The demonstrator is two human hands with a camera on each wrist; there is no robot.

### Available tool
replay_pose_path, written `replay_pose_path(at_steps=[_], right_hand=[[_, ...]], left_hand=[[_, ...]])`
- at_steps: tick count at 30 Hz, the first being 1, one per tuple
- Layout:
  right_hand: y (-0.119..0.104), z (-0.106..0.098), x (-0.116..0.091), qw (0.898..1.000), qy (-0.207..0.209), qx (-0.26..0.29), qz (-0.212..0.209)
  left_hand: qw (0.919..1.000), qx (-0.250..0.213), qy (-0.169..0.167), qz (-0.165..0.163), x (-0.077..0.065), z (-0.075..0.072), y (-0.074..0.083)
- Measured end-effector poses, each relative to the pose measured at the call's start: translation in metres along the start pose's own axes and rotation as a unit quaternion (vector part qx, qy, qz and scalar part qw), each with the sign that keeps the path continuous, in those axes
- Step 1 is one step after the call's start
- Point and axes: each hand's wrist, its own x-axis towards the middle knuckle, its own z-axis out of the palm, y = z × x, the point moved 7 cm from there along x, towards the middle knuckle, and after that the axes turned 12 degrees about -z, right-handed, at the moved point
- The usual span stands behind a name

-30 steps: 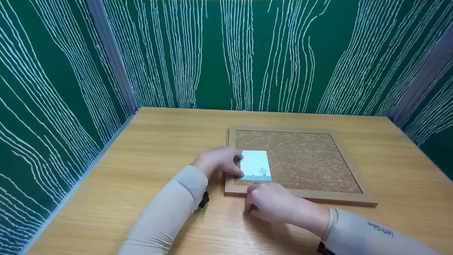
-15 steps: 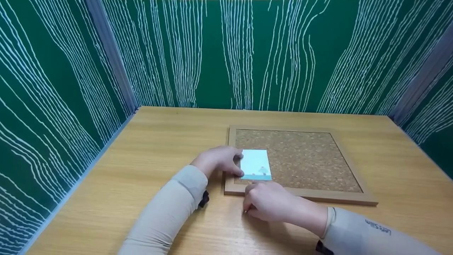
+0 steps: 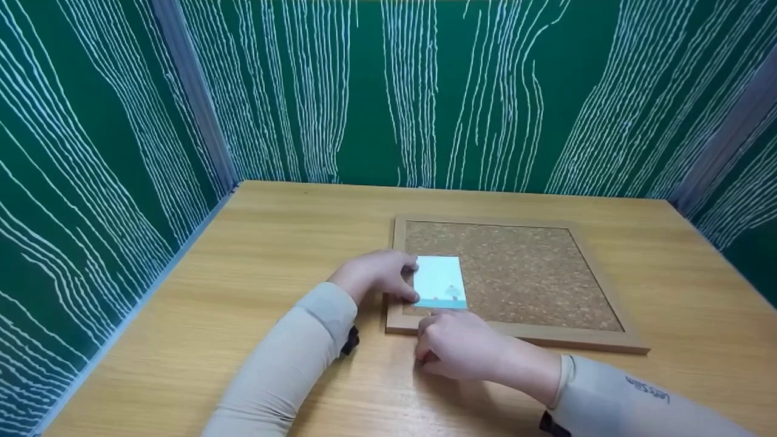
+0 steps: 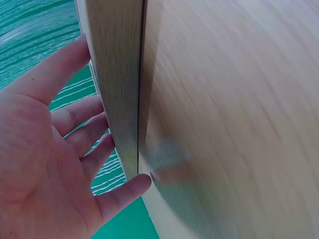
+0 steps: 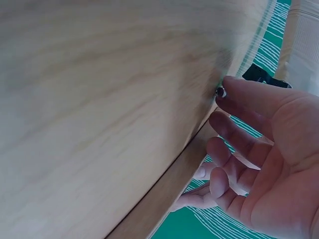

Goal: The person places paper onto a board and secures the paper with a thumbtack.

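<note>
A white card [image 3: 438,278] with a light blue strip and a small tree along its bottom lies on the left part of a wood-framed cork board [image 3: 534,273]. My left hand [image 3: 379,273] rests at the card's left edge, thumb and a finger touching it. In the left wrist view its fingers [image 4: 82,122] reach over the board's frame, fairly straight. My right hand [image 3: 461,346] is low in front of the board's near edge. In the right wrist view, its thumb and index finger pinch a small shiny thumbtack [image 5: 220,92], mostly hidden by the fingertips.
The board lies flat on a wooden table [image 3: 291,243], its frame [image 3: 576,338] slightly raised. Green walls with white wavy lines [image 3: 364,91] stand behind and at both sides. Dark wrist gear [image 3: 350,341] sits under the left sleeve.
My right hand has shifted slightly left along the table in front of the board. A glint showed at its fingertips half a second ago. The left hand and card hold their place.
</note>
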Motion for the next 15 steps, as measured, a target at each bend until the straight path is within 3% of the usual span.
replay_pose_path(at_steps=[15], right_hand=[[0.0013,-0.0001,-0.0013,1.000,-0.010,-0.018,0.009]], left_hand=[[0.9999,-0.010,0.001,-0.003,0.0012,0.0012,-0.0016]])
